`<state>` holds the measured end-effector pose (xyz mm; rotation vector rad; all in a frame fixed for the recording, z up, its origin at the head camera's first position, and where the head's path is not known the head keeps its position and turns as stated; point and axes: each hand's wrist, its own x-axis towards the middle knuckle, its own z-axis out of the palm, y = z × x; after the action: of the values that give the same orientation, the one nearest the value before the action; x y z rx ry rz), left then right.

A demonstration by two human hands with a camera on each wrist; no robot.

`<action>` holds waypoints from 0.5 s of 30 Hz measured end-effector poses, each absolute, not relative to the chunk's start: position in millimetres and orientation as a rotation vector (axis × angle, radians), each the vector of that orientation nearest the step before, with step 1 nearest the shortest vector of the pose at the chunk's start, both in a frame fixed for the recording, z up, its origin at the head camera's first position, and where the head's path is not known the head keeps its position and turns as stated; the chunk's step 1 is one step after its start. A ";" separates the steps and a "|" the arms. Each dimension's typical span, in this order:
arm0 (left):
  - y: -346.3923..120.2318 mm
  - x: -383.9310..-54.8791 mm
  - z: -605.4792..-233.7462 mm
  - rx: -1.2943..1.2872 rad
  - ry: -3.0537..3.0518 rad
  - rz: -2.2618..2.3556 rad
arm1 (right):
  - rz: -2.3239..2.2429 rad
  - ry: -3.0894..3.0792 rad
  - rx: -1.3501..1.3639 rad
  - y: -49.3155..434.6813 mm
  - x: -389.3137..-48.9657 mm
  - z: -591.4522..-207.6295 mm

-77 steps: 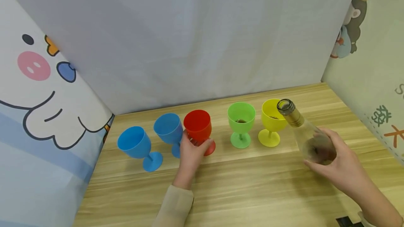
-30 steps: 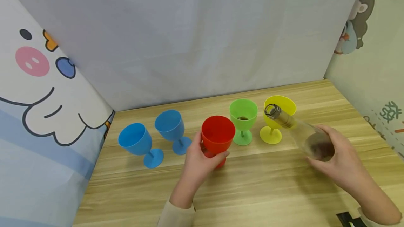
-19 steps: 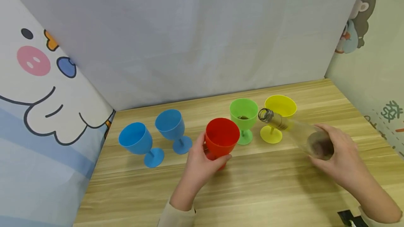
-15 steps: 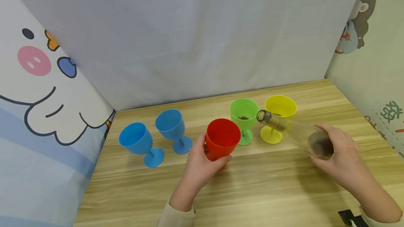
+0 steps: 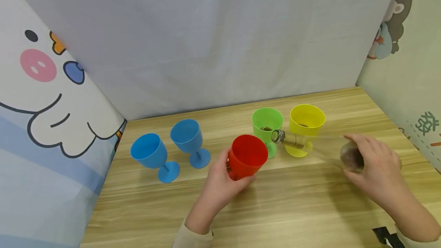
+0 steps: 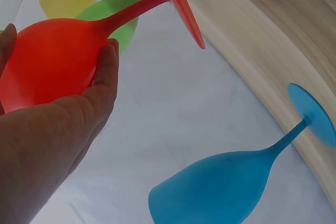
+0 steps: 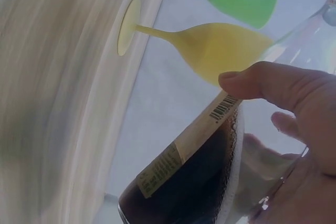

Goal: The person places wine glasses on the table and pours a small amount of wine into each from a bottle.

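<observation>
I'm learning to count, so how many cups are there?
5: one blue cup farthest left, another blue cup next to it, the red cup in the left hand, then the green cup and, farthest right, the yellow cup. I see no others.

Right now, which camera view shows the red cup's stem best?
The left wrist view: the red cup's stem shows uncovered, from bowl to foot. In the head view, the bowl and left hand largely hide it; the right wrist view doesn't show it.
</observation>
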<state>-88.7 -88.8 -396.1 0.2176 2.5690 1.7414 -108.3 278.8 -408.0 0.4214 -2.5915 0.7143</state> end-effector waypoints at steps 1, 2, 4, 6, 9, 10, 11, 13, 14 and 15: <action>-88.4 -88.4 -396.0 0.217 2.568 1.738 | 0.697 -2.590 0.424 279.1 -108.4 -407.4; -88.0 -88.0 -395.8 0.218 2.568 1.733 | 0.679 -2.587 0.429 279.3 -108.6 -406.8; -87.4 -87.3 -394.8 0.218 2.566 1.726 | 0.637 -2.575 0.443 279.9 -109.0 -405.5; -86.7 -86.8 -393.9 0.223 2.564 1.722 | 0.603 -2.562 0.461 280.5 -109.4 -404.1; -86.4 -86.4 -392.5 0.229 2.569 1.710 | 0.566 -2.550 0.482 281.2 -109.3 -402.0; -86.3 -86.5 -392.2 0.235 2.574 1.706 | 0.558 -2.549 0.486 281.5 -109.2 -401.4; -86.4 -86.4 -391.9 0.239 2.581 1.699 | 0.553 -2.548 0.490 281.5 -108.9 -400.8; -86.7 -86.1 -391.2 0.247 2.588 1.692 | 0.543 -2.548 0.495 282.0 -108.7 -399.9; -86.8 -85.9 -390.9 0.250 2.590 1.689 | 0.540 -2.546 0.497 282.2 -108.6 -399.4; -87.0 -85.7 -390.7 0.253 2.592 1.687 | 0.537 -2.541 0.500 282.5 -108.7 -399.0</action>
<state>-85.7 -87.0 -390.7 0.2528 2.5920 1.6866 -108.7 282.5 -399.0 0.4999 -2.5413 0.5371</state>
